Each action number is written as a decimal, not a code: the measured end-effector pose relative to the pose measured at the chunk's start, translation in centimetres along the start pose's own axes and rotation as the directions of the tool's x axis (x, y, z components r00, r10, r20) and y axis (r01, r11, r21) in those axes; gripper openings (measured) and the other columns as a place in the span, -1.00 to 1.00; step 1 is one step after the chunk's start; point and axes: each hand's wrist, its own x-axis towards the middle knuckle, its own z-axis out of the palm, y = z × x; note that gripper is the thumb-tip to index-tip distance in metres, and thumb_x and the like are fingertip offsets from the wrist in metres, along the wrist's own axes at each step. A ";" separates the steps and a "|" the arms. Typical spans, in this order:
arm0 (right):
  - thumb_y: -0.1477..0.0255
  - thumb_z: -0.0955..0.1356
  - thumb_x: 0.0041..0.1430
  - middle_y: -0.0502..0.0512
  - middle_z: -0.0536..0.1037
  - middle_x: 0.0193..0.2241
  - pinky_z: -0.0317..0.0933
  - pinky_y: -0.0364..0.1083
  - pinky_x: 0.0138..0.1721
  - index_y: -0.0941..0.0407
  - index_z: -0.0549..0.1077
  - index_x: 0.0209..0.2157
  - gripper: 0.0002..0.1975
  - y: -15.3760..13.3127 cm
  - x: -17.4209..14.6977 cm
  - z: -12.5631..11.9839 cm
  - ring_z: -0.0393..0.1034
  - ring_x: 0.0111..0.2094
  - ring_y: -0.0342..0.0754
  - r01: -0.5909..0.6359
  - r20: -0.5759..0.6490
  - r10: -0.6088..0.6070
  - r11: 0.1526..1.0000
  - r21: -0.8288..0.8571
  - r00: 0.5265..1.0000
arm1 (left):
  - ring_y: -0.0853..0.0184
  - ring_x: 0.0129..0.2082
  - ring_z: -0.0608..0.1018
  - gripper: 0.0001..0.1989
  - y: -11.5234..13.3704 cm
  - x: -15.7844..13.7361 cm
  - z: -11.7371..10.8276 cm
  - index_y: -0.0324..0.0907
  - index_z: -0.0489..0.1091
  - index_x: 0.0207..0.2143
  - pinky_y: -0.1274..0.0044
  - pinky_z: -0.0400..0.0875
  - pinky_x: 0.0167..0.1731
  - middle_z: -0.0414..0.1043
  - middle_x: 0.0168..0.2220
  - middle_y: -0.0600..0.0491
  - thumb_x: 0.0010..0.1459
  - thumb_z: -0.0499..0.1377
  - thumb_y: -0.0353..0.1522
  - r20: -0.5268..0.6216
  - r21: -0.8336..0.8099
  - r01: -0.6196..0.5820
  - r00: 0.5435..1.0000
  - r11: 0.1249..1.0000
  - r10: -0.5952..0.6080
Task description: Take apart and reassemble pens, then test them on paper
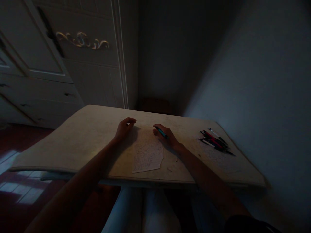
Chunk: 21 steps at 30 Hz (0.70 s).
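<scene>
Above the wooden table top, my right hand (166,135) is closed around a teal pen (161,132), which slants across the fingers. To its left, my left hand (124,128) has its fingers curled inward with the tips together. Whatever it may hold is too small and dark to make out. A gap separates the two hands. Below and between them lies a sheet of paper (148,158) covered in handwriting, with a torn right edge.
On the table's (73,139) right side, several pens (215,141) lie in a pile, partly over another written sheet (218,158). Small dark bits (176,160) are scattered near my right forearm. A white cabinet (97,77) stands behind on the left, and a wall (267,97) borders the right.
</scene>
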 end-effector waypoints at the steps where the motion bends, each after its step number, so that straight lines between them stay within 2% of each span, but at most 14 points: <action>1: 0.13 0.28 0.28 0.09 0.59 -0.32 0.35 -0.05 -0.23 0.05 0.42 0.02 -0.61 0.1 -0.1 0.0 0.53 -0.28 0.00 -0.011 -0.005 0.011 1.000 0.025 1.000 | 0.19 -0.27 0.56 -0.72 -0.2 -0.1 -0.3 -0.18 0.50 -0.21 0.42 0.47 -0.29 0.55 -0.25 -0.06 0.07 0.14 -0.26 0.047 0.036 0.005 0.999 0.999 -0.007; 3: 0.12 0.30 0.26 0.09 0.58 -0.32 0.36 -0.04 -0.23 0.06 0.42 0.01 -0.60 0.3 -0.2 0.2 0.53 -0.28 0.00 -0.042 -0.020 0.044 0.993 0.109 0.999 | 0.18 -0.27 0.56 -0.69 -0.4 -0.2 -0.7 -0.19 0.51 -0.18 0.40 0.47 -0.28 0.55 -0.26 -0.08 0.06 0.16 -0.25 0.135 0.125 -0.034 0.991 0.992 0.017; 8: 0.08 0.37 0.17 0.04 0.55 -0.37 0.39 -0.03 -0.20 0.08 0.44 -0.09 -0.59 0.7 -0.1 1.0 0.51 -0.31 -0.05 -0.120 -0.107 0.181 0.898 0.424 0.978 | 0.10 -0.17 0.52 -0.74 -0.2 0.7 -0.3 -0.19 0.59 -0.33 0.26 0.36 -0.04 0.54 -0.24 -0.13 0.08 0.15 -0.25 0.331 0.340 -0.324 0.920 0.883 0.210; 11: 0.04 0.39 0.11 0.00 0.54 -0.45 0.38 -0.05 -0.28 0.08 0.43 -0.16 -0.57 0.8 0.2 1.2 0.47 -0.41 -0.08 -0.151 -0.156 0.263 0.848 0.508 0.952 | 0.09 -0.19 0.50 -0.73 -0.2 1.4 0.1 -0.19 0.60 -0.38 0.26 0.35 -0.08 0.52 -0.27 -0.15 0.09 0.19 -0.20 0.356 0.408 -0.356 0.910 0.840 0.213; 16: 0.01 0.39 0.08 0.00 0.55 -0.47 0.36 -0.08 -0.33 0.08 0.41 -0.18 -0.55 0.5 0.4 0.9 0.46 -0.45 -0.10 -0.171 -0.176 0.307 0.827 0.536 0.935 | 0.13 -0.25 0.49 -0.74 -0.4 2.1 0.3 -0.18 0.54 -0.47 0.30 0.37 -0.17 0.50 -0.33 -0.11 0.05 0.24 -0.16 0.422 0.408 -0.397 0.881 0.822 0.215; 21: 0.02 0.42 0.01 -0.02 0.58 -0.49 0.36 -0.08 -0.37 0.06 0.32 -0.18 -0.52 0.4 0.4 0.4 0.49 -0.43 -0.07 -0.187 -0.191 0.371 0.770 0.610 0.909 | 0.19 -0.26 0.45 -0.74 0.3 1.4 0.8 -0.19 0.46 -0.45 0.37 0.35 -0.22 0.47 -0.36 -0.07 0.15 0.18 -0.20 0.520 0.349 -0.522 0.799 0.779 0.303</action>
